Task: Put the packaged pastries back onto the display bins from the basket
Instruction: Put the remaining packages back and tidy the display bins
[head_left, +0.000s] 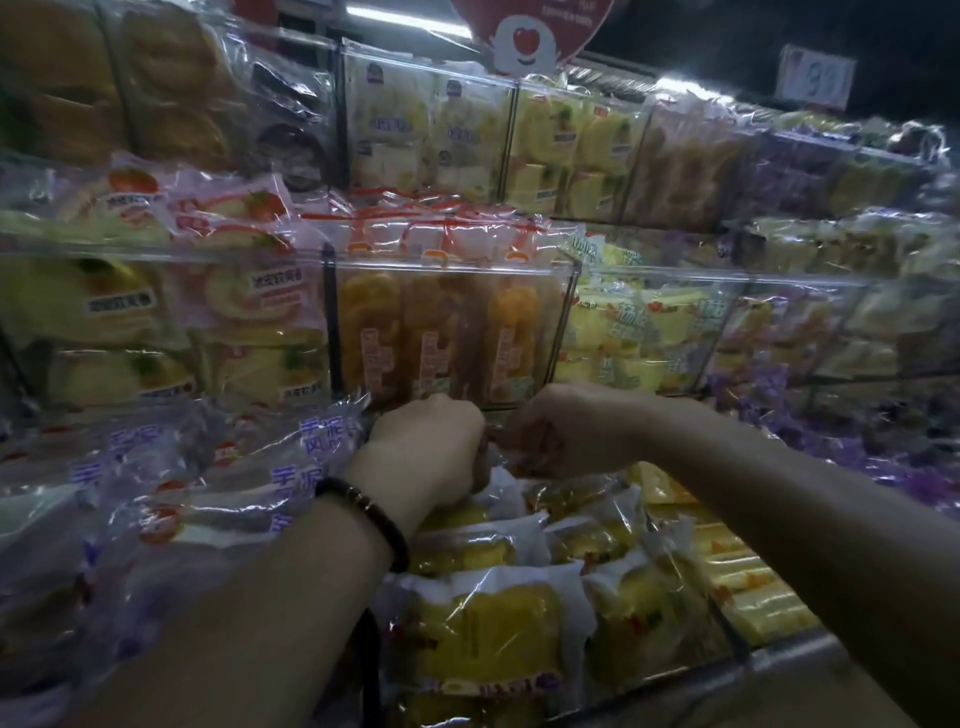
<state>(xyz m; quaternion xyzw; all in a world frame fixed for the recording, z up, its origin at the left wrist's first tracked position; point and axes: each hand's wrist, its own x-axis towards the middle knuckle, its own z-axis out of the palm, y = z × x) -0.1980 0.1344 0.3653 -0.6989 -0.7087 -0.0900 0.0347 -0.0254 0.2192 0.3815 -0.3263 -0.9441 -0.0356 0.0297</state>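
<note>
L hand (431, 441) & R hand (566, 436) are meeting knuckles-up at the back of the front bin (779, 657), R fingers curling onto the clear wrapper of a pastry pack (506, 475) there, L fingers tucking under, grip hidden, can't tell.

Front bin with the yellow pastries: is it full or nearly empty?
Full. Yellow packaged pastries overlap one another across the front bin, from its rim to the back.
</note>
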